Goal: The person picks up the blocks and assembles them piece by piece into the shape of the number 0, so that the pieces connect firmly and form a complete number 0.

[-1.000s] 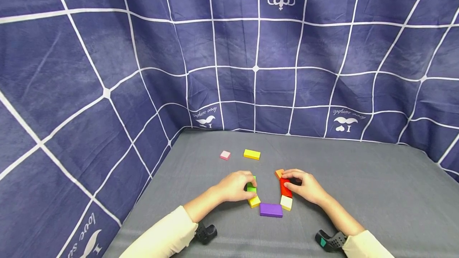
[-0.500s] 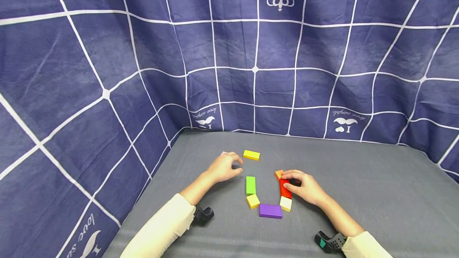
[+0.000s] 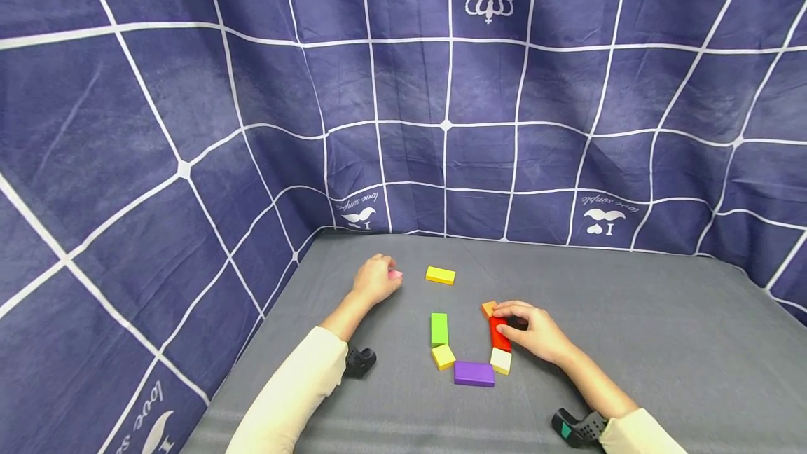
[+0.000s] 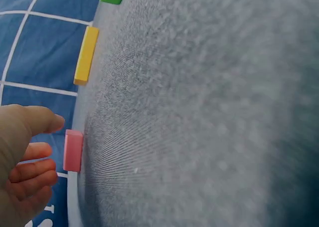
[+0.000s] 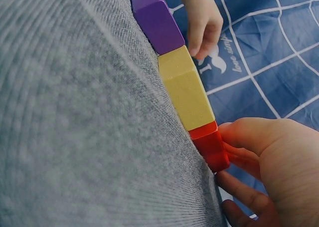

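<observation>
At the back left of the table, my left hand [image 3: 373, 280] reaches beside a small pink block [image 4: 73, 150]. In the left wrist view, its thumb and relaxed fingers stand a little apart from that block. My right hand [image 3: 534, 331] holds the red block [image 3: 499, 336] lightly, thumb at its side and fingers by its far end. An orange block [image 3: 488, 309] touches the red one's far end, partly hidden by fingertips. Cream [image 3: 501, 361], purple [image 3: 474, 374], small yellow [image 3: 443, 356] and green [image 3: 439, 329] blocks continue the curve round to the left.
A longer yellow block [image 3: 440, 275] lies by itself farther back, right of the left hand. The grey cloth-covered table [image 3: 630, 314] ends at a blue curtain [image 3: 567, 90] with white lines behind and on the left.
My left hand has let go of the green block and moved back and left to the pink block. The right hand has stayed at the red block.
</observation>
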`<state>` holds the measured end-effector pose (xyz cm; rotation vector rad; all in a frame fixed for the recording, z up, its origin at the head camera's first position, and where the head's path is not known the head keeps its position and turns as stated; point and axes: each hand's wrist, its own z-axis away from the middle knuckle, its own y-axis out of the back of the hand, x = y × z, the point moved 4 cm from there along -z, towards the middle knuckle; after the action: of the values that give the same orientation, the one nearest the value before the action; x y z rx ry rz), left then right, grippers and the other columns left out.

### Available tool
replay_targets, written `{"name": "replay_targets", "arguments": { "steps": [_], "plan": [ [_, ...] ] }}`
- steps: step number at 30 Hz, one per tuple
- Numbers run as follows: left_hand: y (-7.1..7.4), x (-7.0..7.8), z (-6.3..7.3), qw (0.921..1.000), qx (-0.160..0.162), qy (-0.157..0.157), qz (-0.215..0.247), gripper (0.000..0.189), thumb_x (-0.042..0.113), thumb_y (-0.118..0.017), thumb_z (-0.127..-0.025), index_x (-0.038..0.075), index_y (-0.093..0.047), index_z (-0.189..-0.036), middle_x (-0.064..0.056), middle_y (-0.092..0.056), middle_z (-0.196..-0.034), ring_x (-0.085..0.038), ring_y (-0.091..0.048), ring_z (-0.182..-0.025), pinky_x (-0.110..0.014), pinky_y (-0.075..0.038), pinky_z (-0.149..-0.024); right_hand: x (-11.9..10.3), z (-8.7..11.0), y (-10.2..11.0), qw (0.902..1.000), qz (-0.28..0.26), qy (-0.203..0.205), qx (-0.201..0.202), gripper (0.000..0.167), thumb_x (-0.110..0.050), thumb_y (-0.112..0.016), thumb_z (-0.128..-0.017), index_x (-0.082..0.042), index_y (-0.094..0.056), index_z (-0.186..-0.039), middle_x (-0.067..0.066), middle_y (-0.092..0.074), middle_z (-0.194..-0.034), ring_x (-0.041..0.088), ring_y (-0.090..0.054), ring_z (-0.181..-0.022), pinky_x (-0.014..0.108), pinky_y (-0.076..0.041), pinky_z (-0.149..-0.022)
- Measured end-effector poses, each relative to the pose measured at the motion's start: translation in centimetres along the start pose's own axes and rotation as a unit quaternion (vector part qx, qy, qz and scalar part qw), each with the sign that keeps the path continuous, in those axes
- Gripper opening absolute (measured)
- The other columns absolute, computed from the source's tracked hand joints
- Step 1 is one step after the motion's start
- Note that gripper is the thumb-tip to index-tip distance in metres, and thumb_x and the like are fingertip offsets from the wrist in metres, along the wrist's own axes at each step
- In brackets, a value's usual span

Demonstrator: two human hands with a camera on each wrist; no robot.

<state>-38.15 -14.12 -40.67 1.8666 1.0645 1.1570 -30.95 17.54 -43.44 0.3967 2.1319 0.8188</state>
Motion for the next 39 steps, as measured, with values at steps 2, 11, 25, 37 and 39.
{"name": "replay_targets", "arguments": {
  "steps": [2,11,25,37,39],
  "plan": [
    [-0.2,0.0,-0.2,0.9999,-0.005,0.010,-0.005,0.027,0.020,-0.072,-0.076,0.003,-0.068,-0.097,-0.011,-0.064,-0.093,-0.032,-0.063,-0.087,-0.044,-0.050,-0.074,0.0,0.0,0.0,1.0000,-0.002,0.000,0.000,0.020,-0.009,-0.076,-0.081,-0.008,-0.074,-0.101,0.004,-0.068,-0.107,0.021,-0.062,-0.100,0.030,-0.051,-0.078],
    [-1.0,0.1,-0.7,0.9977,-0.036,0.050,-0.029,0.028,0.021,-0.071,-0.075,0.005,-0.067,-0.097,-0.010,-0.062,-0.091,-0.032,-0.063,-0.087,-0.045,-0.051,-0.073,0.4,0.0,-0.2,1.0000,0.000,-0.003,-0.001,0.020,-0.010,-0.075,-0.082,-0.009,-0.074,-0.102,0.003,-0.068,-0.108,0.022,-0.062,-0.102,0.031,-0.051,-0.080],
    [-1.3,0.3,-0.6,0.9976,-0.056,0.028,-0.030,0.019,0.020,-0.070,-0.078,0.011,-0.073,-0.095,-0.008,-0.063,-0.089,-0.030,-0.064,-0.087,-0.043,-0.051,-0.071,0.5,0.0,-0.2,0.9999,-0.007,-0.012,-0.003,0.020,-0.011,-0.075,-0.083,-0.010,-0.074,-0.102,0.003,-0.068,-0.109,0.021,-0.062,-0.103,0.031,-0.051,-0.080],
    [-1.4,2.4,0.1,0.9972,-0.064,-0.039,-0.004,0.023,0.020,-0.071,-0.079,0.011,-0.074,-0.099,-0.004,-0.063,-0.088,-0.023,-0.061,-0.081,-0.036,-0.048,-0.067,0.5,0.1,-0.2,0.9998,-0.008,-0.017,-0.004,0.020,-0.011,-0.075,-0.083,-0.011,-0.074,-0.102,0.004,-0.068,-0.110,0.023,-0.062,-0.103,0.031,-0.051,-0.080],
    [-1.5,2.9,0.2,0.9965,-0.065,-0.052,0.004,0.022,0.019,-0.071,-0.079,0.010,-0.074,-0.099,-0.003,-0.063,-0.087,-0.021,-0.060,-0.079,-0.034,-0.047,-0.066,0.5,0.1,-0.2,0.9998,-0.010,-0.017,-0.004,0.020,-0.011,-0.076,-0.083,-0.010,-0.074,-0.102,0.004,-0.068,-0.109,0.023,-0.062,-0.103,0.031,-0.051,-0.080]
  ]
}}
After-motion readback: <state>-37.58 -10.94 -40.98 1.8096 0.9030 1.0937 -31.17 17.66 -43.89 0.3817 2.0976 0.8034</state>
